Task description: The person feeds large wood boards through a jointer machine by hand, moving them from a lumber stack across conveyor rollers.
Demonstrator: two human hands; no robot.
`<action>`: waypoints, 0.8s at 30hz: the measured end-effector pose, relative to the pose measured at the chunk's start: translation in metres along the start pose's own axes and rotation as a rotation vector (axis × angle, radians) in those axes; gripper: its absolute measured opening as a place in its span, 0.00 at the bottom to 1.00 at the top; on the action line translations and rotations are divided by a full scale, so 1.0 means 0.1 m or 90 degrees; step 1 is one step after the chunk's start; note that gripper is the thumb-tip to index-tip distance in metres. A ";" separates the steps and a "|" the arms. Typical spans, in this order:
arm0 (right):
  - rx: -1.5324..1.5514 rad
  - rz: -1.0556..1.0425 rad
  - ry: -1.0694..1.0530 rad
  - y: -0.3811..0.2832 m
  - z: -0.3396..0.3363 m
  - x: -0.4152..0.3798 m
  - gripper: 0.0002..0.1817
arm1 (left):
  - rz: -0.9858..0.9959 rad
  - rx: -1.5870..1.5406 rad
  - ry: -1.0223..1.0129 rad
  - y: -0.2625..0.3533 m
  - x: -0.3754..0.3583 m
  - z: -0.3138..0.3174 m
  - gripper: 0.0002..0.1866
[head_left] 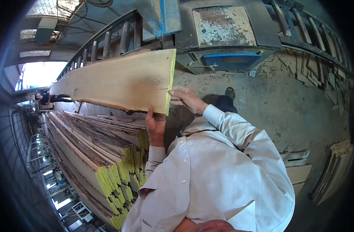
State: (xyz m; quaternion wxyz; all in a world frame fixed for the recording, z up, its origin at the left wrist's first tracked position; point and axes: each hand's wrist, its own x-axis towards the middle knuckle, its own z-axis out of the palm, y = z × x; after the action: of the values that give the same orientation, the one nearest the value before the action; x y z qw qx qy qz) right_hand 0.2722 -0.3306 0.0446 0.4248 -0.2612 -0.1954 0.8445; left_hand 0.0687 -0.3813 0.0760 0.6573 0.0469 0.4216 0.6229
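Yellow-ended board (119,77): left hand (156,127), thumb atop, clasps its five-o'clock edge; right hand (188,99) touches its three-o'clock end, pinch unclear.

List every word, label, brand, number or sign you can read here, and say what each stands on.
No text is readable.
Long pale wooden board with a yellow end: no legible marking.
Stacked rough-edged wooden boards with yellow ends: none legible.
Square metal panel with flaking pale paint: patches, no readable lettering.
Distant background: too small and blurred to tell.
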 end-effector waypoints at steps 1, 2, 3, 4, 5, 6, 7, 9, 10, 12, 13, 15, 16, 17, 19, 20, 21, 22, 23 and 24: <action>0.013 0.013 0.012 -0.02 0.02 0.01 0.24 | -0.013 0.011 -0.011 0.01 0.06 -0.10 0.23; 0.020 0.016 0.001 -0.03 0.02 0.04 0.24 | -0.003 0.018 -0.005 0.00 0.03 -0.04 0.23; -0.008 0.022 -0.009 -0.04 0.02 0.09 0.24 | -0.001 0.043 0.007 -0.03 0.01 0.02 0.22; -0.039 0.024 -0.019 -0.08 0.01 0.15 0.25 | 0.001 0.067 0.015 -0.04 0.04 0.11 0.22; -0.053 0.025 -0.005 -0.11 0.01 0.17 0.25 | 0.010 0.070 0.018 -0.06 0.10 0.18 0.22; -0.050 0.032 -0.014 -0.08 -0.07 0.24 0.25 | 0.004 0.075 0.017 -0.09 0.14 0.18 0.22; -0.049 0.022 -0.026 -0.03 -0.15 0.34 0.25 | -0.002 0.079 0.018 -0.11 0.15 0.17 0.22; -0.132 0.009 -0.010 -0.20 -0.23 0.39 0.23 | 0.003 0.076 0.024 -0.25 0.27 0.13 0.22; -0.217 0.002 -0.001 -0.36 -0.21 0.36 0.22 | 0.017 0.071 0.024 -0.25 0.36 0.13 0.22; -0.224 -0.033 0.006 -0.37 -0.31 0.51 0.21 | 0.062 0.081 0.075 -0.36 0.46 0.26 0.22; -0.227 -0.050 -0.001 -0.32 -0.44 0.61 0.20 | 0.080 0.071 0.068 -0.42 0.54 0.27 0.21; -0.225 -0.060 -0.012 -0.43 -0.56 0.70 0.20 | 0.135 0.036 0.061 -0.48 0.61 0.40 0.21; -0.219 -0.052 -0.014 -0.54 -0.57 0.68 0.20 | 0.122 0.053 0.073 -0.51 0.58 0.57 0.21; -0.218 -0.047 0.000 -0.63 -0.55 0.64 0.19 | 0.100 0.072 0.085 -0.56 0.58 0.69 0.21; -0.237 -0.047 0.002 -0.77 -0.57 0.60 0.17 | 0.119 0.055 0.083 -0.67 0.63 0.71 0.21; -0.265 -0.001 0.005 -0.81 -0.64 0.62 0.15 | 0.116 0.059 0.083 -0.72 0.68 0.72 0.21; -0.294 0.044 0.013 -0.88 -0.66 0.62 0.12 | 0.129 0.043 0.076 -0.77 0.70 0.76 0.21; -0.311 0.042 0.003 -0.90 -0.66 0.62 0.12 | 0.120 0.082 0.102 -0.83 0.70 0.77 0.21; -0.246 0.051 0.041 -0.96 -0.55 0.58 0.11 | 0.112 0.122 0.127 -0.85 0.71 0.78 0.22; -0.180 0.059 0.080 -1.00 -0.52 0.56 0.09 | 0.124 0.106 0.121 -0.85 0.74 0.73 0.22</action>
State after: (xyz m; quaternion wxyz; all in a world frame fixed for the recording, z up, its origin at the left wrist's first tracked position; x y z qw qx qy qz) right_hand 0.3370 -0.2230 0.0438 0.3556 -0.3796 -0.2731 0.8093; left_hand 0.1699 -0.3031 0.0358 0.5449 0.0827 0.5253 0.6483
